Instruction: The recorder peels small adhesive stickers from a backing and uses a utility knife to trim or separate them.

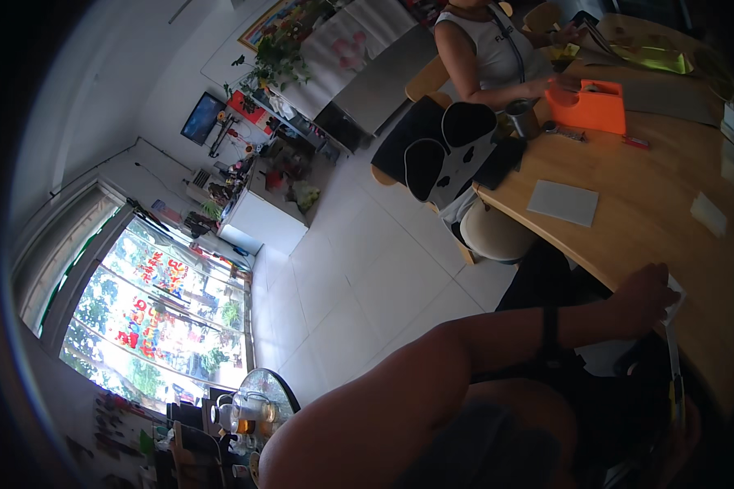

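My right hand [642, 302], with a black band on its wrist, is at the edge of the wooden table [654, 202]. Its fingers pinch a narrow white strip [673, 351], which runs down towards my left hand. In deep shadow at the lower right, my left hand [688, 431] is closed around a slim object with a yellow edge [673, 394]; its exact kind is too dark to tell. A square white sheet [563, 203] lies on the tabletop beyond my right hand. Another pale piece [708, 214] lies to its right.
Across the table sits a person [489, 55], one hand at an orange tape dispenser [587, 110]. A metal cup [522, 117], a wristwatch [563, 131] and a small red item [636, 142] are near it. A panda-patterned chair cushion [452, 156] stands by the table edge.
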Demonstrator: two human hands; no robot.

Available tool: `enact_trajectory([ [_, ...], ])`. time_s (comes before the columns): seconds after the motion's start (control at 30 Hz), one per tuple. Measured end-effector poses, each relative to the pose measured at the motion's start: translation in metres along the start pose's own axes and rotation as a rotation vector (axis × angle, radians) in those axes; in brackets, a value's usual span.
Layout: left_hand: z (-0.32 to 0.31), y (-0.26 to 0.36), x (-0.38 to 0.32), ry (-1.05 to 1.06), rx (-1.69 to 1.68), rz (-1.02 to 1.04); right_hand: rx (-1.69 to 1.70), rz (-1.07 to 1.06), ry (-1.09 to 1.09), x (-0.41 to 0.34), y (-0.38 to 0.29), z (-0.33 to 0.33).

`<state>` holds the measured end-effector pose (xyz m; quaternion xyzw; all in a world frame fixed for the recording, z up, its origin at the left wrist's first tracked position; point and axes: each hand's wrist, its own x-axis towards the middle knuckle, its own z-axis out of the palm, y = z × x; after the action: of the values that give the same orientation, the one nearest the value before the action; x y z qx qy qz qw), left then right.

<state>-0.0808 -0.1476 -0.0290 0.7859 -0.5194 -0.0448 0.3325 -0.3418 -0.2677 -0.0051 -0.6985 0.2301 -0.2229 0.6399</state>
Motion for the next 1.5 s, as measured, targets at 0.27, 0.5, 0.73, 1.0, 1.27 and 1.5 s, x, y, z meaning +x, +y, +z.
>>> enact_trajectory([
  [0.27,-0.008,-0.010,0.002,-0.029,0.021,0.096,-0.450,0.009,-0.173,-0.005,0.121,-0.077],
  [0.5,-0.006,-0.014,0.003,-0.142,0.031,0.110,0.070,0.337,-0.050,-0.010,0.028,-0.018],
  [0.73,0.025,-0.022,0.002,0.023,0.050,0.292,0.064,0.118,0.103,-0.021,0.012,-0.007],
  [1.0,-0.032,-0.010,0.013,-0.220,0.090,0.197,0.273,0.350,-0.132,0.030,0.035,0.013],
  [1.27,-0.019,-0.003,0.012,-0.181,0.154,0.264,0.158,0.244,-0.021,0.031,0.036,0.024],
  [1.5,-0.025,-0.003,0.009,-0.224,0.115,0.159,0.128,0.212,-0.040,0.026,0.042,0.021],
])
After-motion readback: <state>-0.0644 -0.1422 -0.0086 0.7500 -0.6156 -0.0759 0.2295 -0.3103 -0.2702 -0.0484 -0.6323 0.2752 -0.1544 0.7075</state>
